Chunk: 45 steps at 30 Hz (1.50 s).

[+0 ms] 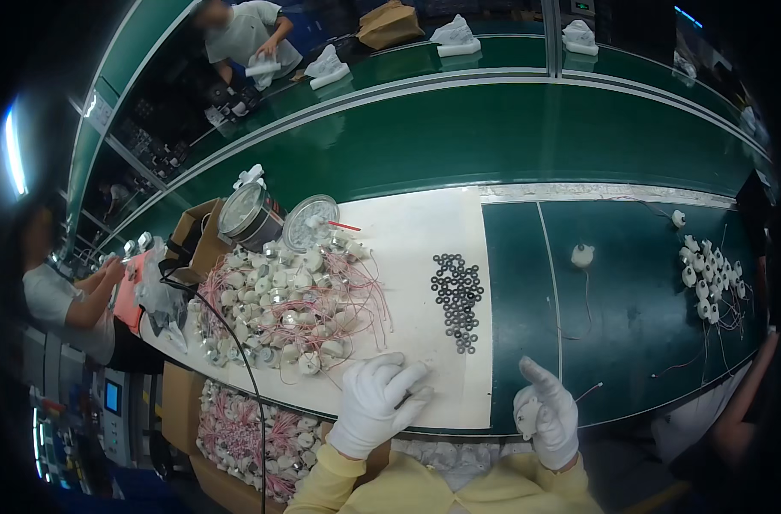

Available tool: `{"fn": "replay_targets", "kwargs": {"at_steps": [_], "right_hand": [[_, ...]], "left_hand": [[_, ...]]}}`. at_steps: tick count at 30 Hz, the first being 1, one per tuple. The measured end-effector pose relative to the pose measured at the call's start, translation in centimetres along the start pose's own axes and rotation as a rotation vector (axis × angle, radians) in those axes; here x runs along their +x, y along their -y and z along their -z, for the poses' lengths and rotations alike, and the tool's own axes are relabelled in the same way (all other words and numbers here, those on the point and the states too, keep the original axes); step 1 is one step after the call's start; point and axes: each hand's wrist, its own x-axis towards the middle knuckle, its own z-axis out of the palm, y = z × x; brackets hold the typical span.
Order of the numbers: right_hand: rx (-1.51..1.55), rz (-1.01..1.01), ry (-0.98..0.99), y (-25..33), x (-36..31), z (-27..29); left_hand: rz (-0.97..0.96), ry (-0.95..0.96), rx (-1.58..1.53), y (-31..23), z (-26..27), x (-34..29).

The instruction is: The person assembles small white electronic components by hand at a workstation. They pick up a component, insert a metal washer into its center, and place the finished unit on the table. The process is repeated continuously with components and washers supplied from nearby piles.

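Note:
My right hand (555, 420), in a white glove, grips a small round white motor (526, 413) at the near edge of the green mat. Its index finger points up and away from the motor, and a thin lead shows beside the hand. My left hand (380, 404), gloved too, hovers at or rests on the near part of the white sheet (407, 257). Its fingers are bent and apart, with nothing visible between them. Beyond it lies a patch of small dark rings (457, 295). A large heap of white motors (287, 300) with pink leads is to its left.
A metal tin (251, 216), its round lid (311, 223) and a cardboard box (197, 236) stand behind the heap. More motors (712, 278) cluster at far right; one motor (582, 255) lies alone. A box of motors (180, 411) sits below; a black cable (251, 368) crosses. People work nearby.

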Motion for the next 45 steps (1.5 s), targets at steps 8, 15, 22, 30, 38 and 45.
{"fn": "replay_targets", "kwargs": {"at_steps": [8, 15, 22, 30, 38, 45], "right_hand": [[-0.039, 0.024, -0.013, 0.7, 0.4, -0.8], [-0.071, -0.017, 0.024, 1.1, 0.3, -0.8], [-0.113, -0.014, 0.032, 1.1, 0.4, -0.8], [-0.269, 0.092, 0.055, 0.5, 0.5, -0.7], [-0.114, -0.04, -0.135, -0.1, -0.4, -1.1], [-0.234, -0.03, -0.131, -0.3, -0.4, -0.8]], "left_hand": [[-0.001, 0.001, -0.013, 0.2, 0.0, -0.2], [0.032, 0.007, 0.025, -0.4, -0.2, 0.2], [0.037, -0.023, 0.023, 0.0, -1.1, 0.2], [0.06, -0.042, 0.037, -0.5, -0.8, 0.7], [0.04, -0.08, 0.01, 0.0, -1.2, 0.7], [0.174, -0.05, 0.084, -1.2, 1.0, 2.0]]}}
